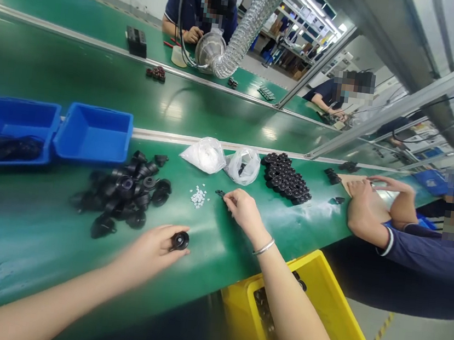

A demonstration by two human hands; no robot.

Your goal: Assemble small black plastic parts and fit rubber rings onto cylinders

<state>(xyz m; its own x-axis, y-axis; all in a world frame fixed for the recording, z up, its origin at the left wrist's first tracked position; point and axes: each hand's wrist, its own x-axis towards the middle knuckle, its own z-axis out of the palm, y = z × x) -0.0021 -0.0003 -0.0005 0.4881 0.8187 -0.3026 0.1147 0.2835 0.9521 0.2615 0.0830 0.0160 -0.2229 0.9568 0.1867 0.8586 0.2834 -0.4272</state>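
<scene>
The left hand (151, 249) grips a round black plastic housing (180, 241) by its sides, above the desk (207, 261); a light, steady hold suits it. Farther off, the right hand (244, 209) reaches small black parts (220, 193); whether it pinches one, I cannot tell. Picking singly, clear of the nearby white chips (198, 197), seems best.

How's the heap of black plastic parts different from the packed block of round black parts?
The heap of black plastic parts lies jumbled; the packed block of round black parts sits in close rows. The heap is left of the translucent plastic bags, the block right. Both rest on the green tabletop.
</scene>
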